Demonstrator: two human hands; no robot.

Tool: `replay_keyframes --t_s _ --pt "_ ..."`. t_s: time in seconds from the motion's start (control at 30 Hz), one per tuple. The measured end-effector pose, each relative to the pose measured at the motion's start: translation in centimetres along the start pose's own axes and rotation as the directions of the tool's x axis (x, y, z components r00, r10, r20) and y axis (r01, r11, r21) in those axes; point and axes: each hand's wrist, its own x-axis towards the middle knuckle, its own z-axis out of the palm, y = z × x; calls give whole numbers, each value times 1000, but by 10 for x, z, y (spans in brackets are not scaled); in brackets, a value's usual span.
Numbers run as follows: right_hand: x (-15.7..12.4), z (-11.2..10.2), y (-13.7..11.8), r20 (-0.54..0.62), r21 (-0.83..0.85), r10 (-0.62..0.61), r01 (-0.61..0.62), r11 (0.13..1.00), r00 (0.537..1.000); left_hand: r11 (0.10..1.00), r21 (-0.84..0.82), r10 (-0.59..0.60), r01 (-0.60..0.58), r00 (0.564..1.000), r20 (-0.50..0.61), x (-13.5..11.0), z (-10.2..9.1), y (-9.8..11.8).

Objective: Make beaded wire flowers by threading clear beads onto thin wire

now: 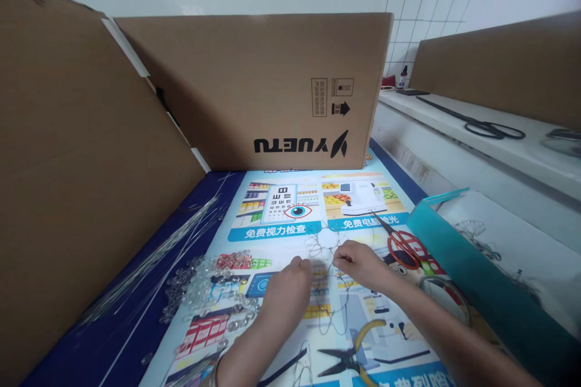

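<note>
My left hand (290, 287) and my right hand (358, 263) are close together over the printed mat (272, 245), fingers pinched on each. A shape of thin looped wire (324, 248) lies between and beyond them, and its strands run to the fingertips of both. More wire loops trail down below the hands. Left of my left hand spreads a heap of clear beads (200, 284). Pliers (349, 357) with yellow handles lie open nearer to me. Scissors (406, 248) with red handles rest past my right hand.
Cardboard panels (272, 84) wall off the back and left. Long straight wires (154, 260) lie along the left edge. A teal-sided box (481, 272) with wire pieces inside stands at right. A ledge (494, 127) behind it holds black scissors (490, 129).
</note>
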Motion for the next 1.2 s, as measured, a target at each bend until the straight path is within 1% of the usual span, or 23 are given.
replay_keyframes --t_s 0.17,0.27,0.43,0.53,0.67,0.8,0.9,1.0,1.1,1.2 --pt "1 1 5 -9 14 12 -12 1000 1000 995 81 46 -51 997 65 3 -14 10" --pt "2 2 12 -5 25 41 -41 999 999 992 107 59 -68 994 89 6 -17 12" --pt "4 6 25 0 59 82 -82 995 997 990 114 70 -78 995 77 8 -10 8" --pt "4 8 28 -5 93 96 -95 991 995 992 94 81 -87 994 67 7 -3 5" --pt "3 6 24 -20 155 99 -95 983 995 995 55 80 -83 996 47 6 2 4" --pt "0 -1 16 -18 233 108 -101 967 994 997 8 82 -82 996 24 2 5 2" --pt "-3 -6 12 15 298 122 -121 947 992 995 -39 93 -92 996 8 0 6 1" --pt "-6 -9 10 86 364 135 -157 918 987 990 -96 102 -102 995 -7 -1 6 1" --pt "-9 -9 9 160 418 154 -208 884 975 981 -163 102 -105 994 -25 -2 6 0" --pt "-10 -8 7 194 467 180 -252 848 964 962 -253 96 -104 994 -43 -3 3 -3"
